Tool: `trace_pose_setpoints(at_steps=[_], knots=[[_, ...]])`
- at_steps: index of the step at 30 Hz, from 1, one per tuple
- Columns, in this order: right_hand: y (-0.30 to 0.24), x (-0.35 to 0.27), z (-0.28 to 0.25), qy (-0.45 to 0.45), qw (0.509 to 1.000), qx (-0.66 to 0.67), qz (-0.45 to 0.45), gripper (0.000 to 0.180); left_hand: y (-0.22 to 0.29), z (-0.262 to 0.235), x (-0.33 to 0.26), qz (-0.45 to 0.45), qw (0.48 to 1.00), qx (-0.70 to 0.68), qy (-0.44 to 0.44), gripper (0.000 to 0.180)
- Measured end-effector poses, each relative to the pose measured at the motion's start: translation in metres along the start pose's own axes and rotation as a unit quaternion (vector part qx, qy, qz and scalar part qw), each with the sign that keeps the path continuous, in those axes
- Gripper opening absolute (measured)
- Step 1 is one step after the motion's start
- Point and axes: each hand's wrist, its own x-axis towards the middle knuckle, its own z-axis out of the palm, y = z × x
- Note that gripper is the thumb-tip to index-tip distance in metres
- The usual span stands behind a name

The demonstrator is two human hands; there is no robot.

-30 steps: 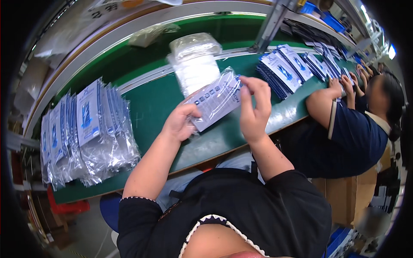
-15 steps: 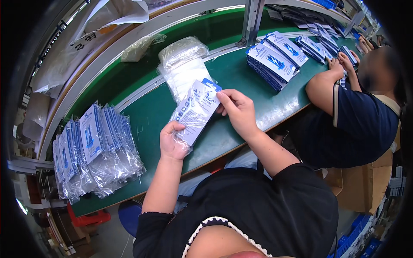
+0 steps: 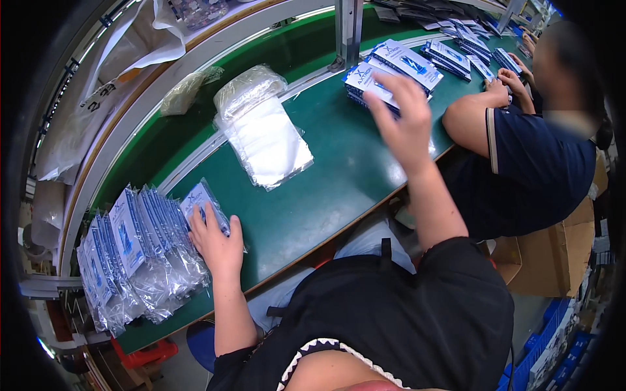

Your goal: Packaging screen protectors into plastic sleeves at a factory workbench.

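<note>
My left hand rests with fingers spread against a flat blue-and-white retail package in a clear bag. That package leans at the right end of a row of similar bagged packages standing on the table's left side. My right hand is raised and open, fingers apart and slightly blurred, with nothing in it. It is in front of a stack of unbagged blue-and-white packages and partly hides it; touching cannot be made out. Between my hands lies a pile of clear plastic bags.
The green tabletop runs toward the back right, under a metal post. A co-worker in a dark shirt sits at right, hands at more packages. A crumpled clear bag lies behind the bag pile. A cardboard box stands below right.
The bagged package held in both hands has moved left to the row, with my left hand on it. My right hand has let go and moved right toward the unbagged stack.
</note>
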Motion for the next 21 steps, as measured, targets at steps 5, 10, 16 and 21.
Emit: trace_pose_setpoints(at_steps=[5, 10, 16, 21], knots=[[0.067, 0.016, -0.002, -0.222, 0.962, -0.155, -0.016, 0.049, 0.034, -0.002, 0.01, 0.101, 0.994, -0.039, -0.004, 0.053], [0.047, 0.003, 0.006, -0.298, 0.937, -0.184, 0.008, 0.056, 0.046, 0.017, 0.035, 0.289, 0.948, -0.108, -0.073, 0.034], [-0.014, 0.005, 0.003, -0.273, 0.955, 0.041, 0.106, 0.058, 0.045, 0.036, 0.066, 0.272, 0.946, -0.172, -0.045, 0.024], [-0.027, -0.03, 0.033, -0.34, 0.492, 0.628, 0.498, 0.054, 0.057, 0.032, 0.056, 0.204, 0.92, -0.329, 0.051, 0.016]])
